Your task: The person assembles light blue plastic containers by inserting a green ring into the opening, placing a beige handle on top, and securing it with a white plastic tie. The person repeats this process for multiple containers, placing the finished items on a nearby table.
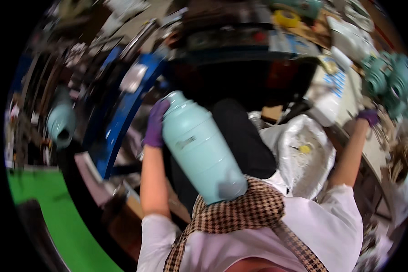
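A large pale turquoise vacuum flask body leans across my lap, its narrow neck up to the left and its wide base against my checked apron. Closed round the flask near its neck is my left hand, in a purple glove. My right hand, gloved in purple too, reaches far out over the worktable on the right. Its fingers are too small and blurred to read. Nearest to it are pale cord-like strands and a cluster of turquoise plastic flask parts.
A white sack with a small yellow piece inside stands right of my knees. Beyond it lies a white plastic bottle. At left are a blue metal frame, another turquoise flask body and green flooring. Yellow tape sits at the back.
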A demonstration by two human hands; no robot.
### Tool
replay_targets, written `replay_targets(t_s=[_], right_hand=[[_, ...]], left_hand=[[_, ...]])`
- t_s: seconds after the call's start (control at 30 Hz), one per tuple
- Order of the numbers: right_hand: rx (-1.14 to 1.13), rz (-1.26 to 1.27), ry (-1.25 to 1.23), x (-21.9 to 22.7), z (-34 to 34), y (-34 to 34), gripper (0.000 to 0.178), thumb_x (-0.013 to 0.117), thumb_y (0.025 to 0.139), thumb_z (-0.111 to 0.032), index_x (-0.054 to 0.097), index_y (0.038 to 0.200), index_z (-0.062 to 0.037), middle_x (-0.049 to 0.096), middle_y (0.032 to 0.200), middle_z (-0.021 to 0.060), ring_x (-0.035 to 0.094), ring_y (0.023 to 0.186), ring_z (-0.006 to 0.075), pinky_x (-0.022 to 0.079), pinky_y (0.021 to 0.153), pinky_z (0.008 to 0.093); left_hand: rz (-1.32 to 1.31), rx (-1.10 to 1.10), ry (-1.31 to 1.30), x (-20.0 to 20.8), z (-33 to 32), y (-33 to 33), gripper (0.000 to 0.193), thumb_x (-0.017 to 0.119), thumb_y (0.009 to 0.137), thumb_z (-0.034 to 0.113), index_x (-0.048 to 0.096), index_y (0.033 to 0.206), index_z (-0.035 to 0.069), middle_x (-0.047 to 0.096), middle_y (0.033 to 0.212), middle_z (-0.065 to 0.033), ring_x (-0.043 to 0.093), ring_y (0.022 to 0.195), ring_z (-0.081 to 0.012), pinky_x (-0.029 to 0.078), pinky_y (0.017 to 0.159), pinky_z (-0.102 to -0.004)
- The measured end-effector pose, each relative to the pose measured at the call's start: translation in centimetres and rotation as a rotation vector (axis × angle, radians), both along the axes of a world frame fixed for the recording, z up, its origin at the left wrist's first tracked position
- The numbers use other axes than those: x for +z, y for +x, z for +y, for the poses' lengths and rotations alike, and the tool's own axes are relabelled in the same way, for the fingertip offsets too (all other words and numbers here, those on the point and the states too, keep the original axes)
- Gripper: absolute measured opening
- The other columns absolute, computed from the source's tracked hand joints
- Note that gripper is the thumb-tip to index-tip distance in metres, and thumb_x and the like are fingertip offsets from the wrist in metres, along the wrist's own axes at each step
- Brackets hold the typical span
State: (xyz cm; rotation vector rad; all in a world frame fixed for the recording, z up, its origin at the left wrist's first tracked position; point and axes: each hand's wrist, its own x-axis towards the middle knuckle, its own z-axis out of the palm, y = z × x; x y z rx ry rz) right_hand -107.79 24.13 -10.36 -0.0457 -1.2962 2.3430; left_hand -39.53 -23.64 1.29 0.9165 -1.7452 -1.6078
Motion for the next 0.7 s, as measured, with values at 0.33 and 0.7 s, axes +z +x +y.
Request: replay_targets(t_s=[0.33,0.7], right_hand=[[1.414,0.142,-0.010,11.2,-23.3,36.9,0.032,0.047,0.103,-0.019,0.050,0.133,-0.0054,0.052,0.081,0.0027,0.053,0.067,0.0138,0.056,0.075,0.0313],[1.886,0.262,0.371,18.7,-35.3,54.7,0.029,0.059,0.092,-0.029,0.064,0.109,-0.0059,0.049,0.062,0.0017,0.050,0.051,0.0135,0.049,0.059,0.0306]], left_hand=[[0.326,0.010,0.149,0.3,2.6,4.8,0.040,0.051,0.101,0.033,0.062,0.121,0.000,0.064,0.115,-0.0098,0.062,0.102,-0.0199,0.048,0.092,-0.0342],[0.506,0.072,0.183,3.9,7.0,7.3,0.034,0.051,0.101,0.029,0.057,0.118,-0.001,0.061,0.110,-0.0083,0.059,0.098,-0.0159,0.049,0.087,-0.0299]])
